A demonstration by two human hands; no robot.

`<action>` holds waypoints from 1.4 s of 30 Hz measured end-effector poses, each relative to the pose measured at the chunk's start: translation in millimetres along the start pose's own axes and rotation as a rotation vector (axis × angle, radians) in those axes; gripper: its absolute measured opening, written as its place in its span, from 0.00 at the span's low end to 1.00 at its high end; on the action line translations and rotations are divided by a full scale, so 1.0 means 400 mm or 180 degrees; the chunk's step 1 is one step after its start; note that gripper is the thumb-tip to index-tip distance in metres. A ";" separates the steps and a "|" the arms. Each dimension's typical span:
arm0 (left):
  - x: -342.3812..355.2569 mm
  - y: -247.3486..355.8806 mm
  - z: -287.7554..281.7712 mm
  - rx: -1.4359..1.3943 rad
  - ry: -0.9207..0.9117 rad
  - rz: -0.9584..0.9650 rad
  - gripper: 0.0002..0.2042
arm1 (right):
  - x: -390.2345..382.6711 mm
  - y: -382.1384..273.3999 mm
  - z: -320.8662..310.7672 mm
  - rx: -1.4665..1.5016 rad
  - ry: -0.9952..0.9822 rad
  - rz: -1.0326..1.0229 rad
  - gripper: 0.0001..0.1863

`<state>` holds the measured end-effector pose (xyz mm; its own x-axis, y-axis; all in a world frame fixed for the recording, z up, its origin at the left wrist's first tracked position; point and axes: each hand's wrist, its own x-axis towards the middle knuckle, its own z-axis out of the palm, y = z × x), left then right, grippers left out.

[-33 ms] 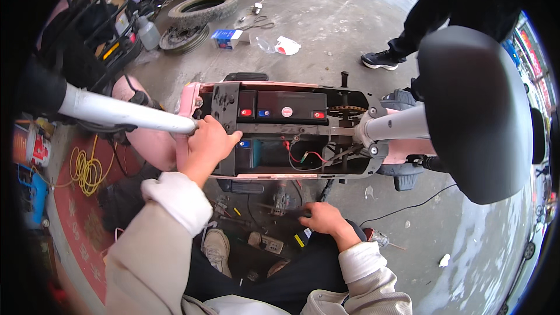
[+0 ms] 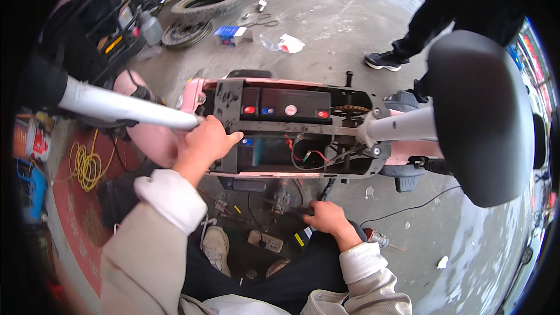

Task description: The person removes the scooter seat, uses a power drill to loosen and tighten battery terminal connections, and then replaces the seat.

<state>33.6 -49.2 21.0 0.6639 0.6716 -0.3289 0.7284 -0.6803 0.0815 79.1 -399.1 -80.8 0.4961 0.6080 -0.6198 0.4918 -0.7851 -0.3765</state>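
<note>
An open pink electric two-wheeler body (image 2: 280, 174) lies across my view, with a black battery (image 2: 294, 100), red and blue terminals on it, in the upper bay. A lower bay holds a darker battery (image 2: 248, 154), partly hidden, and red, green and black wires (image 2: 309, 156). My left hand (image 2: 207, 140) grips the frame beside the black plate (image 2: 228, 96), near the lower end of a silver tube (image 2: 128, 105). My right hand (image 2: 326, 219) is low, above my right knee, its fingers curled around something dark that I cannot make out.
A black seat (image 2: 484, 122) fills the right side. Another person's legs and shoe (image 2: 382, 61) stand beyond it. Behind lie tyres (image 2: 205, 1), a box (image 2: 230, 35) and a spray bottle (image 2: 150, 29). A yellow cable (image 2: 87, 163) coils at left; tools and a power strip (image 2: 268, 242) lie below.
The whole scene sits slightly differently in view and is a little more blurred at left. Both my hands keep much the same places and shapes.
</note>
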 end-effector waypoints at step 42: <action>-0.746 -1.014 0.235 -0.0211 0.0922 -0.2309 0.43 | 0.002 -0.182 -0.190 0.0481 0.2659 -0.1058 0.20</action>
<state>-475.9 -1.4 -2.3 0.0294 0.9975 -0.0637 0.9996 -0.0295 -0.0009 98.1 -332.3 -1.4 0.7313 0.6472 0.2151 0.6324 -0.5254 -0.5693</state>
